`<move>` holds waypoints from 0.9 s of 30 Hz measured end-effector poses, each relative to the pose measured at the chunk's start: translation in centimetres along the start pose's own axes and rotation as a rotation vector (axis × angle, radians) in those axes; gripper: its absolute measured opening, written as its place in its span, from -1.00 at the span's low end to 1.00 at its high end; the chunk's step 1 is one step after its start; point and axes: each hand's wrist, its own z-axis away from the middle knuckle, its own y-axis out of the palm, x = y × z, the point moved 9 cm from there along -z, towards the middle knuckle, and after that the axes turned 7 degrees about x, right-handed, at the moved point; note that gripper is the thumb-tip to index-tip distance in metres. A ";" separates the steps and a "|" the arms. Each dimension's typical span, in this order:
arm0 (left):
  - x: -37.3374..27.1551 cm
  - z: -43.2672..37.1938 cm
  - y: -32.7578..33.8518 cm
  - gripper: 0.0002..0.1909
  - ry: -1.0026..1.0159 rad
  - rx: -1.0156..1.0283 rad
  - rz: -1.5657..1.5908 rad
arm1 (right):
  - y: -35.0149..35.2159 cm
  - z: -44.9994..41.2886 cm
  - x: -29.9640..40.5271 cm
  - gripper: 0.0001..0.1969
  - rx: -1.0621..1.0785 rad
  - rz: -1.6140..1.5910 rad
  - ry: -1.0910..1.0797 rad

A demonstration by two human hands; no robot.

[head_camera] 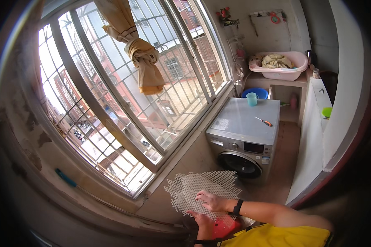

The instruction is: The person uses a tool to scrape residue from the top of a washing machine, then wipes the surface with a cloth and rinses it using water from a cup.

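Note:
A pale plastic mesh sheet (204,182) with ragged, stepped edges spreads out before me; parts of it overlap. My left hand (203,220) grips its near edge, thumb on top and the other fingers mostly hidden. Over the mesh's near part lies my right hand (215,202), fingers bent and apart from the thumb. Whether those fingers pinch the mesh cannot be made out. Beneath the near edge shows a red plastic object (225,228) with small holes, partly covered by the mesh. Both wrists wear dark bands.
Beyond the mesh stands a front-loading washing machine (247,136), bearing a screwdriver (263,121) and a turquoise mug (252,99). A pink tub (279,72) holding cloth sits on a ledge behind, near a blue basin (259,92). A barred window (173,102) runs along the left; a white half-wall (310,136) borders the right.

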 end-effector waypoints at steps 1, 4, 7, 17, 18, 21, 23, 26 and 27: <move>0.6 0.3 0.6 -0.42 -0.036 0.075 0.212 | 1.4 0.2 -0.4 -0.59 0.105 0.015 0.006; 0.4 -0.2 -2.0 -0.46 -0.020 0.034 -0.077 | 3.8 0.9 0.7 -0.47 0.299 0.245 -0.025; -1.1 0.5 -2.2 -0.53 -0.001 -0.164 -0.139 | 1.4 1.4 1.8 -0.43 0.250 0.506 0.077; -5.3 -1.4 -1.9 -0.50 0.195 -0.131 0.074 | -1.7 13.3 -7.7 -0.54 -0.442 -0.829 0.859; -5.1 -0.8 -1.5 -0.46 0.176 -0.236 0.023 | -0.3 13.5 -7.3 -0.62 -0.402 -1.040 0.903; -4.6 -1.0 -2.4 -0.57 0.177 -0.131 0.076 | -0.2 13.4 -7.5 -0.66 -0.361 -1.043 0.869; -4.4 -0.7 -2.8 -0.61 0.149 -0.106 0.077 | -3.0 12.8 -7.4 -0.60 -0.338 -0.624 0.719; -5.5 0.8 -3.3 -0.63 0.021 0.037 -0.127 | -10.6 12.8 -5.3 -0.22 -0.475 0.075 0.869; -6.2 1.0 -1.9 -0.63 0.020 0.039 -0.129 | -12.9 12.1 -4.3 -0.20 -0.507 0.219 0.804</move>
